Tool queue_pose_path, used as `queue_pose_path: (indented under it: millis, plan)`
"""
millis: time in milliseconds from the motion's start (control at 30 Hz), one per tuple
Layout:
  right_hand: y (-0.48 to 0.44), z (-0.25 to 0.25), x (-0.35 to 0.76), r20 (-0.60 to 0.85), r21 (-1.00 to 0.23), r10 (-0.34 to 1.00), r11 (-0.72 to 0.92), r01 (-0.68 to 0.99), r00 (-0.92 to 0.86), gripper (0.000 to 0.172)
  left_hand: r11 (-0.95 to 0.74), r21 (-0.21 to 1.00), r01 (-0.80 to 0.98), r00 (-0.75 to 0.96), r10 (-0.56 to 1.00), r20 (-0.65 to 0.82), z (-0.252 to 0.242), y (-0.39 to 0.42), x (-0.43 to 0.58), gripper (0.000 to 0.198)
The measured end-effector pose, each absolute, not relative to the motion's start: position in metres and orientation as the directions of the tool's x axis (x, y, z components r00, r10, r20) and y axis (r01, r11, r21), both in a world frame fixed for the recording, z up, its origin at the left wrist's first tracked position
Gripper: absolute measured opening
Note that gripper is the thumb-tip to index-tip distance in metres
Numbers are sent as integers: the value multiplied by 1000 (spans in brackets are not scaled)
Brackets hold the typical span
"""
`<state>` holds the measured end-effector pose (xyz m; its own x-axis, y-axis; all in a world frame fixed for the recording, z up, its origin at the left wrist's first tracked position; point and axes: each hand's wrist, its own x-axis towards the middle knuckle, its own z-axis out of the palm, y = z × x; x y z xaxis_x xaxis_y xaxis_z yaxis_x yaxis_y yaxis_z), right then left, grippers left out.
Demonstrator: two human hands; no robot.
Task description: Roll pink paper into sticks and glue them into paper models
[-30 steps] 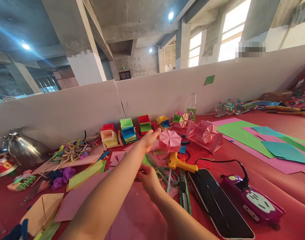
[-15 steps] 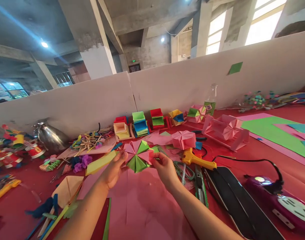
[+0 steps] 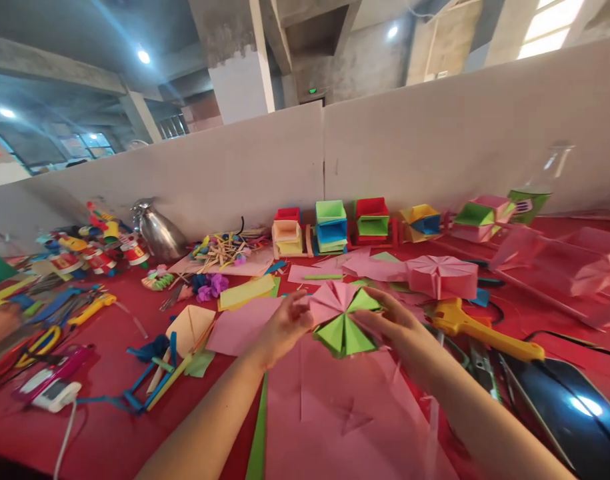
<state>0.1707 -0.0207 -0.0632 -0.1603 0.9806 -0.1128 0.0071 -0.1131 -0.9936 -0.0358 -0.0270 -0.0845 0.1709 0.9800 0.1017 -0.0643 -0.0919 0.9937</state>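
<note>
Over a sheet of pink paper, both hands hold up a pink and green folded-paper wheel, its pleats meeting at the centre. At its left edge is my left hand, thumb and fingers closed on the rim. My right hand grips the opposite side, its fingers covering part of the right rim. Behind the wheel, to the right, sits a pink pleated paper piece. A yellow glue gun lies to the right of my right hand.
Small coloured paper boxes line up before a white partition. A metal jug stands at back left, and a glass bottle at back right. A cutter and a dark tray lie right; paper strips lie left.
The view has swung left, so things appear farther right. The wheel has turned in my hands, with green now along its bottom and upper right. My right fingers now reach farther over its edge.
</note>
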Motion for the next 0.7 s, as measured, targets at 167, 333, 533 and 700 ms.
queue_pose_path:
  millis: [167, 333, 533, 700]
  plan:
    - [-13, -62, 178, -4, -974, 1000, -10, 225, 26, 60, -118, 695, 709, -129, 947, 293, -80, -8, -98, 43]
    - [-11, -63, 183, 269, -851, 963, 226, 474, 25, 47, 130, 569, 812, -311, 921, 233, -75, -1, -154, 26]
    - [-26, -78, 157, 614, -188, 577, 770, 610, -539, 27, 70, 482, 874, -193, 958, 212, -56, -24, -130, 20]
    - [-25, -88, 154, 634, 36, 573, 648, 761, -519, 31, -158, 440, 884, 112, 985, 127, -61, -61, -87, 23]
